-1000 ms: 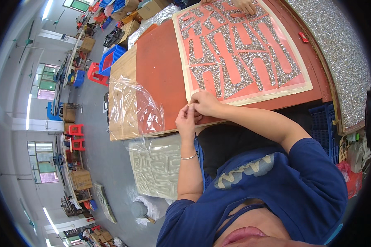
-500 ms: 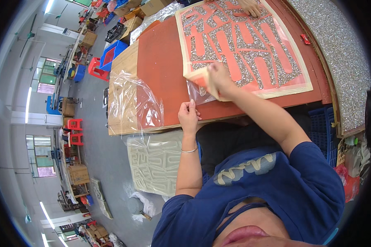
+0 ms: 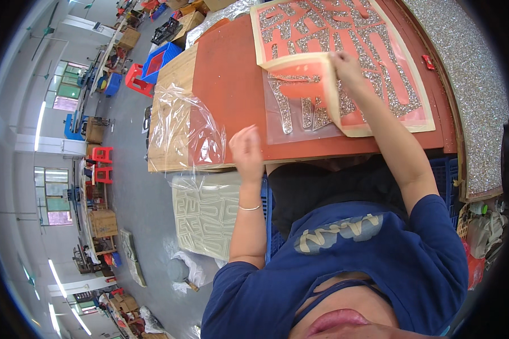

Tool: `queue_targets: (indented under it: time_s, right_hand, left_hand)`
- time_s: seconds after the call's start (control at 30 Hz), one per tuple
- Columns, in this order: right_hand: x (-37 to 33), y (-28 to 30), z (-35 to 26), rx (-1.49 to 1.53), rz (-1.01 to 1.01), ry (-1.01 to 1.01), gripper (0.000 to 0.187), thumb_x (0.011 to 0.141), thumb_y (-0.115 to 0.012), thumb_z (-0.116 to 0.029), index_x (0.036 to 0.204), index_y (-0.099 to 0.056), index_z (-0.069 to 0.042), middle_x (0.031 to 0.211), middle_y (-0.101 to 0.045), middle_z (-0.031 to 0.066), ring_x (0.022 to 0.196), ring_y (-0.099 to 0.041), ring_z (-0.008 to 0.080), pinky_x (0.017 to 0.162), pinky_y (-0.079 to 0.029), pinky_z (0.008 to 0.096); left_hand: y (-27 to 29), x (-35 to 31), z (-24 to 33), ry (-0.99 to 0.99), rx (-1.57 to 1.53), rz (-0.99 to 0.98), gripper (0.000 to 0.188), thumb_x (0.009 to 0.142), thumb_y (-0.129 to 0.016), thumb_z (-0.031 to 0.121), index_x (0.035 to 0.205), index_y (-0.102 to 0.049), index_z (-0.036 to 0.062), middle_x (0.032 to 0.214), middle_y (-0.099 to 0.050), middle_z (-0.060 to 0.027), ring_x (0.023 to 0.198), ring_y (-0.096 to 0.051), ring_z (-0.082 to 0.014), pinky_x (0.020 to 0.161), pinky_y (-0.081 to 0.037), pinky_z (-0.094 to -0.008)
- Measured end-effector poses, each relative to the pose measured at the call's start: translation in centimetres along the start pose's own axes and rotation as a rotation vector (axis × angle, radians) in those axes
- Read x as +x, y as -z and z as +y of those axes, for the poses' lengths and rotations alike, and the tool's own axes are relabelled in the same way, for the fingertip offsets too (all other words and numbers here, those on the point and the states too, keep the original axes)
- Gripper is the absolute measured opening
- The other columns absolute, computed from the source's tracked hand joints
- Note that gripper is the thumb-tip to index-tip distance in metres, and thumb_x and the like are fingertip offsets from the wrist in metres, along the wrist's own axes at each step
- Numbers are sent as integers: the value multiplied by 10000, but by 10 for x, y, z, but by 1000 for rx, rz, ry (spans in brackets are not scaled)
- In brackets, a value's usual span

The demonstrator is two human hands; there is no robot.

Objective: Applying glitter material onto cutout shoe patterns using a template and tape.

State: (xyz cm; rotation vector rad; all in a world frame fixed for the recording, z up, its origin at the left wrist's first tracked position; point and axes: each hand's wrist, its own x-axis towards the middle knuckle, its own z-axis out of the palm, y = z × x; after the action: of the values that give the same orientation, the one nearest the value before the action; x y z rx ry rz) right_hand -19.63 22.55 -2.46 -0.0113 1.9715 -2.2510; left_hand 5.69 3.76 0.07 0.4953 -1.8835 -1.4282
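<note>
My right hand (image 3: 348,70) is closed on the near left corner of a coral stencil sheet with a cream border (image 3: 415,125). That corner is lifted and folded back. Beneath the fold, glittery strips (image 3: 284,116) lie on a clear film (image 3: 274,134) on the red-brown board (image 3: 226,70). Glitter also fills the cut-outs of the part of the stencil lying flat. To the left of the fold, my left hand (image 3: 246,151) is raised over the board's near edge, apart from the stencil. Its fingers look curled but are smeared by motion.
Crumpled clear plastic (image 3: 175,130) lies over the board's left side. Below the near edge is a pale sheet with raised shapes (image 3: 206,212). A glitter-covered surface (image 3: 464,68) stands at the right. Blue crates (image 3: 161,61) and a red stool (image 3: 137,80) stand beyond the left side.
My right hand has moved up and away with the stencil corner, folding it further back and baring more glittery strips. My left hand has shifted left. Another person's hands have gone from the top.
</note>
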Motion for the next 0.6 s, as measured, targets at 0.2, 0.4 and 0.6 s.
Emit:
queue_targets:
  time_s: [0.2, 0.4, 0.6]
  right_hand:
    - [-140, -47, -22, -123, -517, 799, 489, 812, -652, -164, 1234, -467, 3, 973, -562, 147, 886, -560, 253, 754, -452, 382]
    - [-120, 14, -13, -1067, -567, 705, 239, 759, -656, -139, 908, -576, 31, 823, -591, 190, 859, -587, 334, 761, -459, 427]
    - [-12, 11, -132, -1536, -435, 502, 219, 736, -546, -52, 935, -637, -43, 877, -645, 154, 828, -640, 319, 699, -509, 446]
  left_hand:
    - [-52, 0, -1, -469, 608, -511, 145, 836, -583, 70, 940, -631, -18, 1030, -616, -173, 965, -531, -357, 856, -425, -427]
    - [-72, -19, -6, -420, 591, -485, 451, 831, -646, 185, 1210, -511, -18, 1231, -493, -268, 1135, -465, -416, 959, -394, -452]
    - [-62, -25, 4, -418, 813, -623, 668, 783, -689, 377, 1302, -462, 23, 1361, -370, -292, 1263, -362, -427, 1041, -332, -471]
